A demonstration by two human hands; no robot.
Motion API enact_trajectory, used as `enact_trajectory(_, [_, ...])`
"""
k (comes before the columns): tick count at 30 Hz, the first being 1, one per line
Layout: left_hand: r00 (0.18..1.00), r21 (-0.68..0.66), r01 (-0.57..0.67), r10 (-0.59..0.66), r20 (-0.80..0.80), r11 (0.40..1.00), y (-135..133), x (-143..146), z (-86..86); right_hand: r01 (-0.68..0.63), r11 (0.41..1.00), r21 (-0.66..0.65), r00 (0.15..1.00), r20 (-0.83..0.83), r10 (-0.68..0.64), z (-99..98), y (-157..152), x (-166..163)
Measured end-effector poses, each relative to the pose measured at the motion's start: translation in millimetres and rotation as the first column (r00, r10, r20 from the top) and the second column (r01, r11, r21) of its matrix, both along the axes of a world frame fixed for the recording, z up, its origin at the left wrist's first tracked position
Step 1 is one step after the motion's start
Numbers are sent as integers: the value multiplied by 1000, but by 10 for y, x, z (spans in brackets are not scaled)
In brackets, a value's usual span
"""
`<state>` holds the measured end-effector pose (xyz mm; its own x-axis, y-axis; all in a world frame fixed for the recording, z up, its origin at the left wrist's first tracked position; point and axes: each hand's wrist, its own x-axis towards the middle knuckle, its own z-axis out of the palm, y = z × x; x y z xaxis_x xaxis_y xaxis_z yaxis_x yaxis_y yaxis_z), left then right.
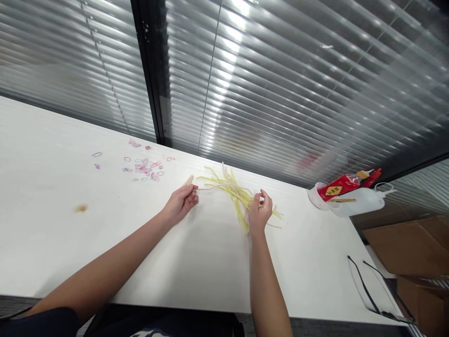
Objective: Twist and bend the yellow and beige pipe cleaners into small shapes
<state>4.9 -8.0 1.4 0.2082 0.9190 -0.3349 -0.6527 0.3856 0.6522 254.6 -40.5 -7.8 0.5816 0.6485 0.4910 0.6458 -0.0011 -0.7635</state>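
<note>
Pinched between the fingers of my left hand [181, 202] are a few cream pipe cleaners [190, 179]. One thin cream strand runs from these fingers to the right, across a loose pile of yellow pipe cleaners [235, 189]. My right hand [260, 210] is over the right side of that pile, fingers curled and thumb close to the index finger. What it grips, if anything, is too small to make out. Some cream strands lie crossed among the yellow ones, and the right hand hides part of the pile.
Small pink and purple loops [145, 168] lie scattered at the back left. On the right, a white cup [317, 199] lies beside a red bottle [338, 187] and a white squeeze bottle [365, 202]. Eyeglasses [373, 299] rest near the front right edge. Blinds [280, 93] stand behind the table.
</note>
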Motion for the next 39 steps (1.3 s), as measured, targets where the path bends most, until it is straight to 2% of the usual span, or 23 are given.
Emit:
enact_trajectory(7, [1000,6,-7,7,8,1000,13,-3,-12,-47,998,-41,986,-165,39,10,-15,-9])
enact_trajectory(14, [1000,30,8,-8,12,1000,3,-5,-11,-68,998,-11,960,-274,62,79,-55,-80])
enact_trajectory(23, [996,67,80,-83,30,994,-43,-24,28,-221,975,-6,853,-486,190,101,-35,-196])
enact_trajectory(32, [982,127,124,-104,-156,984,-106,56,-67,-390,920,43,756,-554,347,-19,-54,-398])
enact_trajectory(35, [968,158,148,-111,-223,976,-142,81,-92,-451,892,39,696,-610,378,-90,-83,-509])
enact_trajectory(39, [946,188,200,-139,-293,962,-156,74,-139,-576,815,68,578,-671,465,-180,-105,-667])
